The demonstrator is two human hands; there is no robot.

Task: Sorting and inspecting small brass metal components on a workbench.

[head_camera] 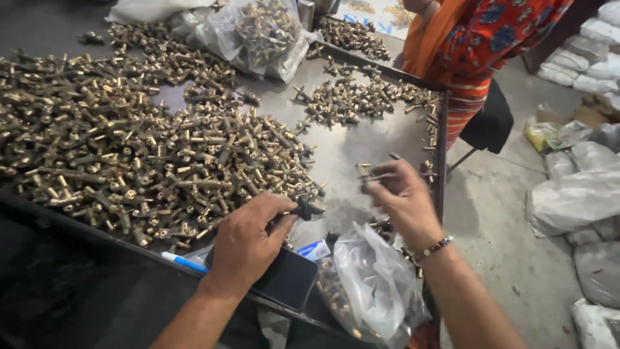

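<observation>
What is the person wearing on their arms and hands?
Both arms are bare, with no sleeves or gloves. The right hand has a beaded bracelet round its wrist, with dark and pale beads. The left hand wears nothing.

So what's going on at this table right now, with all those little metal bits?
A person works at a metal table heaped with small brass fittings. The left hand pinches a small dark piece at the heap's edge, beside a dark phone. The right hand holds a brass fitting above the table. An open plastic bag of fittings sits just below it. Another person in orange and red clothing stands at the far corner.
</observation>
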